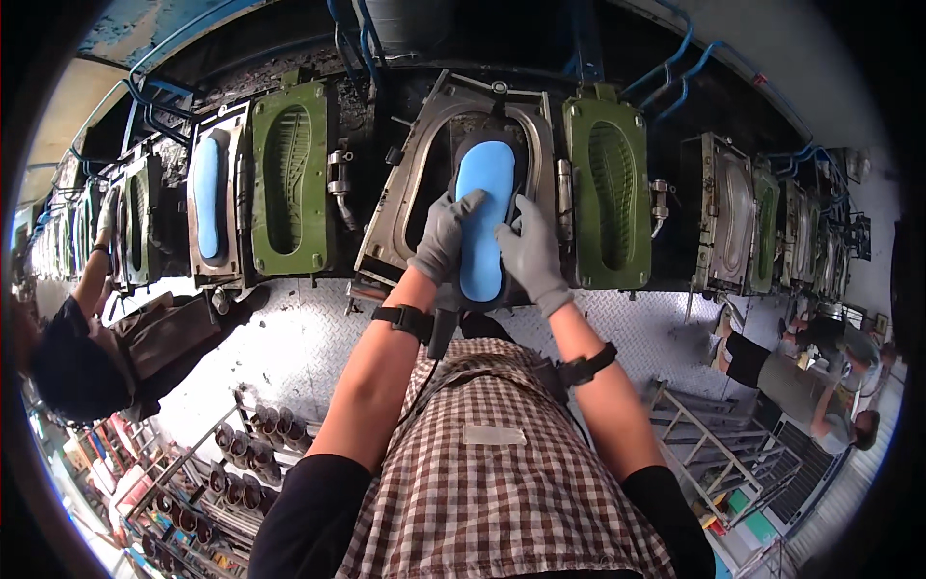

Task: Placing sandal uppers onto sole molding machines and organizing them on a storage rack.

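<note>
Factory machinery fills the top of the view: a long curved row of shoe-sole moulds (453, 164) stands above a diamond-plate metal floor (309, 347), with blue hoses (675, 68) looping over it. Two green mould lids (289, 179) with sole-shaped hollows stand open, one left of centre and one right of centre; more moulds trail off dimly toward both rims, too small to count. Between the two green lids sits an open grey metal mould frame (405, 193).

Two other people are in view: one in dark clothing at the left edge (68, 367), an arm raised to the moulds, and one at the right edge (801, 386), bent low.

Two blue insoles show. One lies in a mould at the left (206, 198). The other, a blue insole on a dark last (484, 207), stands upright in the central frame.

Both of the person's hands wear grey gloves. The left hand (444, 236) presses on the insole's left edge, fingers curled against it. The right hand (529, 253) grips the right edge, fingers closed on it.
</note>
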`<move>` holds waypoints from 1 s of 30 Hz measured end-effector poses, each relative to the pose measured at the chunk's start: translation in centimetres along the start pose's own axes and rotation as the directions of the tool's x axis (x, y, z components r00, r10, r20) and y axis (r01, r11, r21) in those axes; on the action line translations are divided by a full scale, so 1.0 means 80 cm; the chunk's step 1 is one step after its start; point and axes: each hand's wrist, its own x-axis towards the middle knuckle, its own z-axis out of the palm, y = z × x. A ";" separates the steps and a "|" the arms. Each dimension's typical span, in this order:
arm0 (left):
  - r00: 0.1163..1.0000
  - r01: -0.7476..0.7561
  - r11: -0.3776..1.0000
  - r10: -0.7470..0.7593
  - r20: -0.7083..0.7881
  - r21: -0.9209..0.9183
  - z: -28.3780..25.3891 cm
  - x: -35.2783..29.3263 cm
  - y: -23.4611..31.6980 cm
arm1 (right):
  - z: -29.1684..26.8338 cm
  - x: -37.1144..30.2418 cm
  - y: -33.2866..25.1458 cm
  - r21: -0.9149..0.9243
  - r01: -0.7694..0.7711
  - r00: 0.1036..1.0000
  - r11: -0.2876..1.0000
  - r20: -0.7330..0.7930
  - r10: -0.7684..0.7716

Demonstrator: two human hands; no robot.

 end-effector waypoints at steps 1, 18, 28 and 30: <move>1.000 0.004 1.000 -0.004 0.000 -0.003 0.005 0.005 -0.002 | 0.002 0.002 0.003 -0.004 -0.004 1.000 1.000 0.002 0.004; 0.849 -0.397 0.539 0.524 0.073 0.742 0.046 0.012 -0.121 | -0.008 0.077 -0.138 -0.383 0.767 0.641 0.515 0.435 -0.632; 0.949 -0.009 -0.264 0.303 0.092 0.964 -0.130 -0.205 0.035 | -0.004 0.155 -0.075 -0.391 0.744 0.658 0.542 0.573 -0.489; 0.975 0.030 -0.065 0.222 -0.015 0.997 -0.155 -0.210 0.021 | -0.002 0.155 -0.063 -0.241 0.769 0.630 0.592 0.444 -0.637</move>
